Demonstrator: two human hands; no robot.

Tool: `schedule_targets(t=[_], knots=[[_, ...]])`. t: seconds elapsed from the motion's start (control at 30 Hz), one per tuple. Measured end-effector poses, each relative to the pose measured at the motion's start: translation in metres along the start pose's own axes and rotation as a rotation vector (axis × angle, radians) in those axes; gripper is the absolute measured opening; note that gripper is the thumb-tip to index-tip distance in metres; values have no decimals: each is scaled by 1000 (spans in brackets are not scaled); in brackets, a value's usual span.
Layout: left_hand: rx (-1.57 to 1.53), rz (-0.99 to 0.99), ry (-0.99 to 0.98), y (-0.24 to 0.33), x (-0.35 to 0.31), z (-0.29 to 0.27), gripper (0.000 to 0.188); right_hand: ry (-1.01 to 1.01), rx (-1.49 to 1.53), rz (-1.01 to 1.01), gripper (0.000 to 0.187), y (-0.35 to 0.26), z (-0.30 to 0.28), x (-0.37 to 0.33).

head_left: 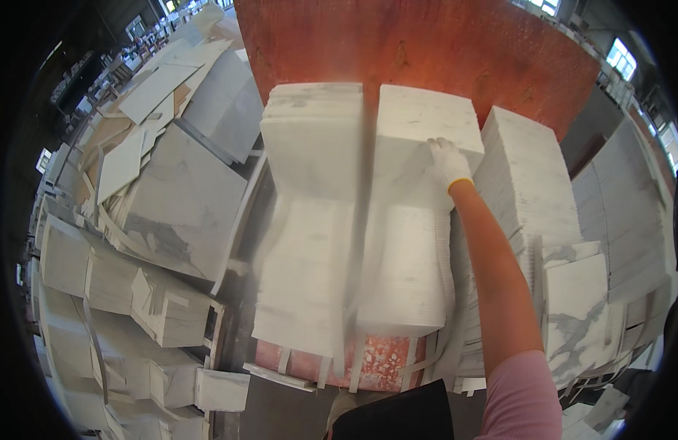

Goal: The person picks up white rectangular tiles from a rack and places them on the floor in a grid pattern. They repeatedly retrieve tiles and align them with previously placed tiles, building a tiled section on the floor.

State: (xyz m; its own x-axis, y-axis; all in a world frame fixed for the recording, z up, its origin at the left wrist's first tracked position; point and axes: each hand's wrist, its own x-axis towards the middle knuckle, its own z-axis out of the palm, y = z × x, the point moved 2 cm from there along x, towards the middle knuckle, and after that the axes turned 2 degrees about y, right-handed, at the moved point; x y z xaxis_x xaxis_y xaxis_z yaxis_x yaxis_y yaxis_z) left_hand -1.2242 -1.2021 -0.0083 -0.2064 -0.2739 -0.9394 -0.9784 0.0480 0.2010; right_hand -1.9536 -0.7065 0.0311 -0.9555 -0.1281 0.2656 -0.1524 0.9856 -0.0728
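My right hand, in a white knit glove with a yellow cuff, reaches forward to the middle stack. Its fingers are bent over the top edge of a white marble tile at that stack's front face, gripping it near the right corner. Behind this edge, more tiles of the same pale, grey-veined kind are packed together. A lower pile of tiles lies nearer to me, below the hand. My left hand does not show; beside the black apron is a pale shape I cannot make out.
Another tile stack stands to the left, and a long row of tiles to the right. A reddish board rises behind them. Loose slabs and offcuts lean at far left. Veined pieces stand at near right.
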Motion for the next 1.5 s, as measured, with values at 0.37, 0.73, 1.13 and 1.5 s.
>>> schedule_targets(t=[0.37, 0.73, 1.13, 1.5], knots=[[2, -132, 5, 21, 1, -16, 42, 269, -45, -38, 37, -3, 26, 9], [-47, -60, -20, 47, 14, 0, 39, 134, -32, 31, 49, 0, 22, -10], [-62, -18, -18, 44, 16, -8, 38, 22, -27, 50, 49, -7, 9, -7], [-66, -62, -34, 33, 19, -7, 41, -298, -173, 85, 20, -24, 6, -77]])
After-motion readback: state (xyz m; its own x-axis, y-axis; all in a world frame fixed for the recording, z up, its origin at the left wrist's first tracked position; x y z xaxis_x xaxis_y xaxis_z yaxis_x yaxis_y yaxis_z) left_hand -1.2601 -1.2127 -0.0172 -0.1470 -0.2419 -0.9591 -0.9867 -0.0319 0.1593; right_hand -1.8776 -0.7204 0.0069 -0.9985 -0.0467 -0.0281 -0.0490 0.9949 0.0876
